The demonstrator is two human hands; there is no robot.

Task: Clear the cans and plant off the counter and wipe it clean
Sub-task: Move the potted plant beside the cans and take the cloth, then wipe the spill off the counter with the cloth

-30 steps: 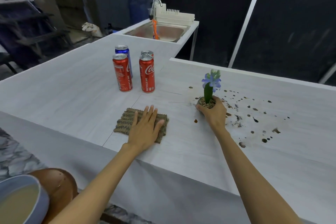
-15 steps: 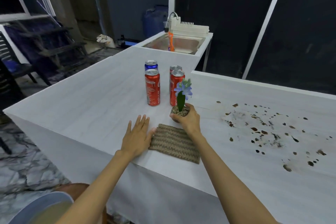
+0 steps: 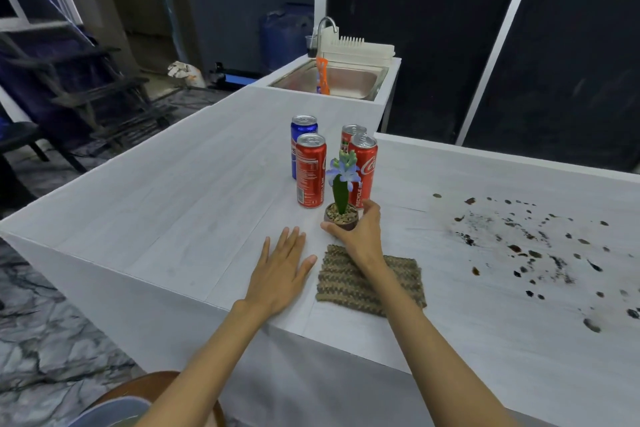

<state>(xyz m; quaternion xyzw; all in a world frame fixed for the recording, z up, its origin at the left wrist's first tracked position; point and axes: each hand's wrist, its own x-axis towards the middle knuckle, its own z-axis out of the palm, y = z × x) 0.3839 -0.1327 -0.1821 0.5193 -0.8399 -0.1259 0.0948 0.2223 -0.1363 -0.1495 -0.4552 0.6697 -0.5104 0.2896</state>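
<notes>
The right hand [image 3: 360, 236] pinches the plant [image 3: 341, 204] by its pot, at the cans' [image 3: 311, 177] six o'clock. The left hand [image 3: 280, 270] lies spread flat. Plant-clearing step; next likely means letting go and taking the cloth [image 3: 398, 281].

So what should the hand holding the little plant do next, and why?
Probably let go of the plant pot, since it sits beside the cans, away from the brown stains. Then the right hand can take the woven cloth and wipe.

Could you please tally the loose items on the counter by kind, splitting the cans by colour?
Red cans: 3
Blue cans: 1
Potted plants: 1, in the right hand's grip
Woven cloths: 1
Total: 6
</notes>
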